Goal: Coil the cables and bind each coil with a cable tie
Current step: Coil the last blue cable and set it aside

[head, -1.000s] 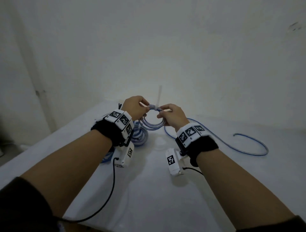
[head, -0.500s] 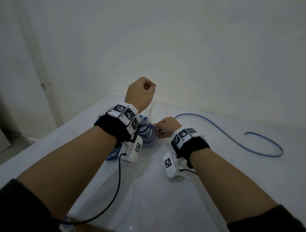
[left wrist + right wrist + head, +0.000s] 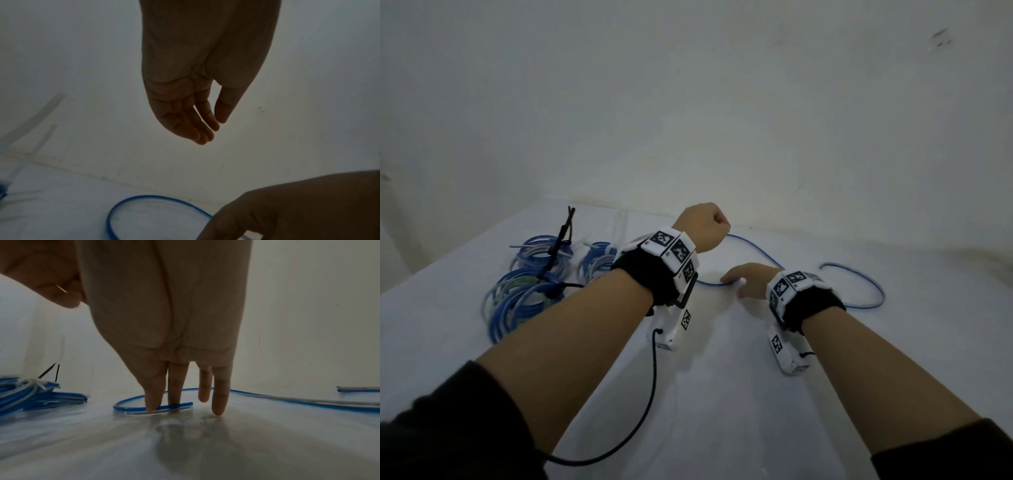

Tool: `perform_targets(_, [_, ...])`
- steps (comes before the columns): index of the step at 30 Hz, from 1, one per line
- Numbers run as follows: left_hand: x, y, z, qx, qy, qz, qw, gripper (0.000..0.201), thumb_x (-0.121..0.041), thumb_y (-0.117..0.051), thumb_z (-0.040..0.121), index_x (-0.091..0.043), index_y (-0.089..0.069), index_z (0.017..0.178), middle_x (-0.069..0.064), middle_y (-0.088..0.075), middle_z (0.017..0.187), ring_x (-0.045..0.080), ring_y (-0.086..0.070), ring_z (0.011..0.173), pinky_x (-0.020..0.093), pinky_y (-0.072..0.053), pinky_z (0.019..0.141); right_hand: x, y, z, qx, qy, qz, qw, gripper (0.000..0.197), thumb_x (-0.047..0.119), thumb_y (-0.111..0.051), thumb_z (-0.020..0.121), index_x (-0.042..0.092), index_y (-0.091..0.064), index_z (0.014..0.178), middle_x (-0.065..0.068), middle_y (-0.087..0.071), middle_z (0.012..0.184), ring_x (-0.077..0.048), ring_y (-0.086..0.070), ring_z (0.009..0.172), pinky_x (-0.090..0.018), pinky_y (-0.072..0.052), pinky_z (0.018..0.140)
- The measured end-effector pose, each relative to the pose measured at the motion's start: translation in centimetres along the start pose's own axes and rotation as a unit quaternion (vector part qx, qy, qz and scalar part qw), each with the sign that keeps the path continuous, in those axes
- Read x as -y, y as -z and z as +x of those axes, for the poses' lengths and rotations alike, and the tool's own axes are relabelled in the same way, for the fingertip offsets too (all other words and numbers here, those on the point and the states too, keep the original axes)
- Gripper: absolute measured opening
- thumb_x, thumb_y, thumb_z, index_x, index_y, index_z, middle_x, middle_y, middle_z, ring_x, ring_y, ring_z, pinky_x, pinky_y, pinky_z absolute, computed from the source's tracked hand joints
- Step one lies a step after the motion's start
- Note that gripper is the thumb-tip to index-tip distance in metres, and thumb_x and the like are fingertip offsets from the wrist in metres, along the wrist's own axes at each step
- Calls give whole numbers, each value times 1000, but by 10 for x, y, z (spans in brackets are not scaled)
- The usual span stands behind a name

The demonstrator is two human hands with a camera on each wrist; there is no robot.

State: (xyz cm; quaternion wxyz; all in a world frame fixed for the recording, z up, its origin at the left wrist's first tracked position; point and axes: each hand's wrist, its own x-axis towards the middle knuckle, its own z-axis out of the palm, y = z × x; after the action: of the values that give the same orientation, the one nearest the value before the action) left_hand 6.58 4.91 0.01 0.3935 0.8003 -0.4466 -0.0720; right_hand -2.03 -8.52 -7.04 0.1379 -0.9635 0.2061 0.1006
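Tied coil now dropped with the bundled coils [image 3: 530,284]; left hand [image 3: 702,228] empty, relaxed, right hand [image 3: 748,282] fingers [image 3: 153,395] straight, pressing loose blue cable [image 3: 859,305] end on bench [image 3: 722,411] — next coil starting.

One loose blue cable [image 3: 835,294] lies uncoiled on the white table [image 3: 722,411]. To its left sit several bound coils [image 3: 524,291] of blue cable, about four, though they overlap too much for a sure count. Two hands are in view, each wrist wearing one tracker band [image 3: 671,251]
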Motion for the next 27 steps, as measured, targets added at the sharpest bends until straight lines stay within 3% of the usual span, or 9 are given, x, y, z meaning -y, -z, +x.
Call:
perform_targets(3, [7,-14,7,49,20,39,998,10,-17,-51,92,-13,-59,94,9,-64,113,25,-59,104,35,-50,88,-5,-3,-3,-16,6,-27,999,40,13,-69,81,19,-62,121,-5,-59,124,-23,-54,116,-29,-43,96])
perform_targets(6, [14,-24,10,91,23,93,991,19,-19,-50,93,-11,-61,106,7,-61,120,23,-54,111,31,-43,91,-12,-1,-8,-60,23,5,998,15,15,-71,78,17,-71,93,-5,-67,103,-21,-61,98,-27,-47,82])
perform_targets(9, [17,-31,10,133,17,141,981,30,-25,-47,96,-8,-59,116,8,-59,123,25,-52,114,31,-39,93,-20,10,-16,-78,47,91,992,12,14,-69,81,13,-72,93,-2,-69,96,-11,-58,84,-19,-44,77])
perform_targets(12, [18,-40,10,157,14,136,978,31,-28,-45,96,-5,-62,109,11,-63,114,27,-56,107,32,-41,90,-25,26,-28,-126,69,199,969,8,10,-68,83,11,-71,91,1,-64,80,-4,-55,69,-8,-44,62])
perform_targets(15, [17,-48,8,146,6,5,989,19,-21,-48,95,-9,-63,93,5,-69,89,19,-65,83,27,-49,84,-30,34,-36,-198,62,332,920,13,4,-69,80,11,-64,89,-4,-62,79,-13,-57,69,-20,-50,64])
perform_targets(18, [6,-53,6,85,-9,-127,988,11,-10,-51,94,-9,-59,86,1,-62,72,4,-61,57,10,-49,62,-30,37,-42,-261,43,472,841,38,-1,-69,79,8,-53,112,-7,-59,96,-23,-64,78,-30,-57,73])
perform_targets(21, [-7,-54,7,21,11,-258,966,20,-4,-46,95,-11,-53,78,6,-59,69,5,-61,47,23,-52,66,-24,35,-47,-240,33,591,770,51,-1,-60,86,10,-37,130,-11,-54,116,-30,-66,92,-40,-55,86])
perform_targets(23, [-17,-50,8,-11,18,-322,946,20,-2,-44,96,-10,-51,79,8,-59,71,8,-62,49,27,-55,68,-17,34,-50,-185,37,578,794,44,-3,-53,89,9,-41,129,-10,-57,119,-25,-61,103,-37,-50,87])
perform_targets(27, [-32,-36,4,-54,10,-417,907,14,-3,-43,97,-8,-51,86,9,-61,79,11,-69,59,26,-58,69,-3,26,-53,-74,93,486,866,27,3,-53,91,19,-54,113,6,-63,112,-13,-55,108,-35,-44,93])
